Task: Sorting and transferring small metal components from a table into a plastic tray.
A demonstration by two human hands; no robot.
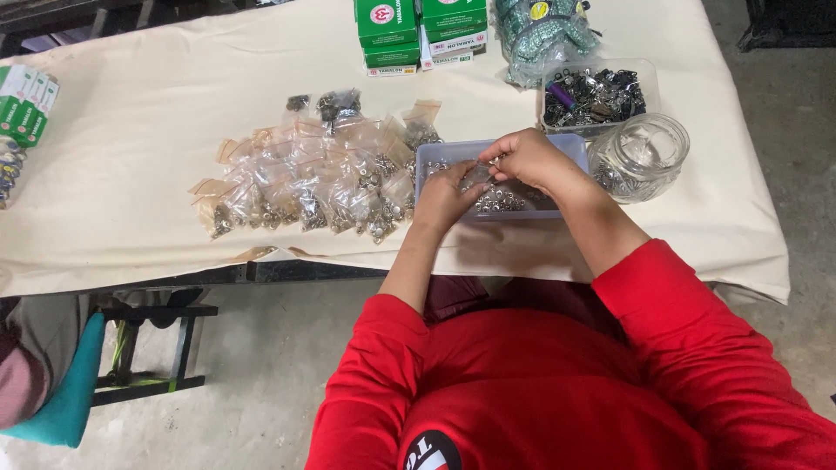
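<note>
1. The table's (131, 235) near edge lies just before the wrists; bare cloth stretches leftward.
2. Left hand (446, 196) and right hand (527, 157) together pinch one small clear bag (477, 174) over the pale plastic tray (440, 152) of metal bits.
3. Filled bags (322, 187) crowd the left side; too many to count.
4. One glass jar (640, 152) stands right.
5. One clear tub (596, 96) sits beyond.
6. Green boxes (418, 30) line the far edge.
</note>
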